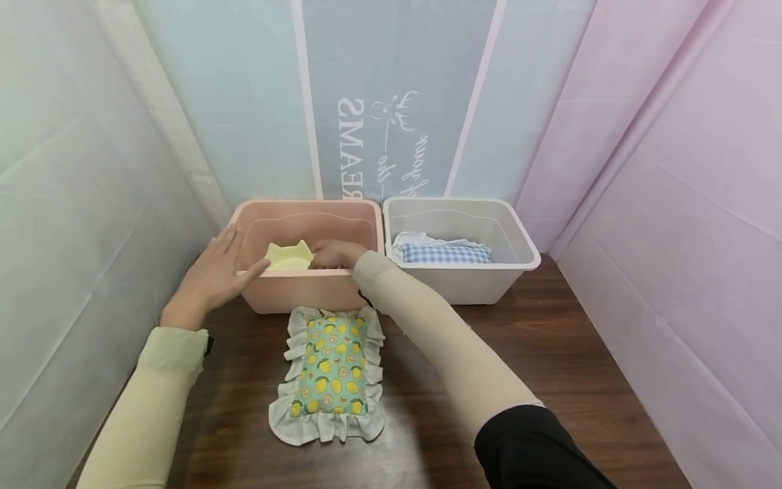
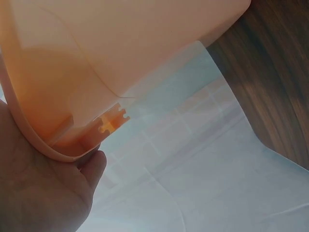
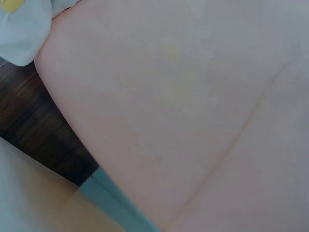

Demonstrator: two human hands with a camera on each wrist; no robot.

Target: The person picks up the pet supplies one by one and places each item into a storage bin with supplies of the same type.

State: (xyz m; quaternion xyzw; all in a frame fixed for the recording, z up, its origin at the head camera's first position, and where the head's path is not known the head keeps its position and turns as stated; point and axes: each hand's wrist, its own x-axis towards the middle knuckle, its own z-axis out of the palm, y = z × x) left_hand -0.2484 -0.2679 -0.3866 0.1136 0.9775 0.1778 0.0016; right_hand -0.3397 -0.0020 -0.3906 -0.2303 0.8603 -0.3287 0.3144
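Observation:
My left hand (image 1: 210,275) rests on the left rim of the pink bin (image 1: 299,293), fingers lying straight along it and thumb spread over the front corner. From below, the left wrist view shows that hand (image 2: 43,188) against the rim's underside. My right hand (image 1: 336,253) reaches over the front rim into the bin, beside a yellow bowl (image 1: 288,257) with pointed ears. Its fingertips are hidden behind the front wall; a bit of something reddish shows under them. In the right wrist view the bin's outer wall (image 3: 169,106) fills the picture and the hand is out of sight.
A white bin (image 1: 452,284) stands against the pink one on the right, holding a blue-checked pillow (image 1: 446,253). A lemon-print pillow with white ruffles (image 1: 332,367) lies on the dark wooden floor (image 1: 440,428) before the pink bin. Cloth curtains (image 1: 244,81) surround the space.

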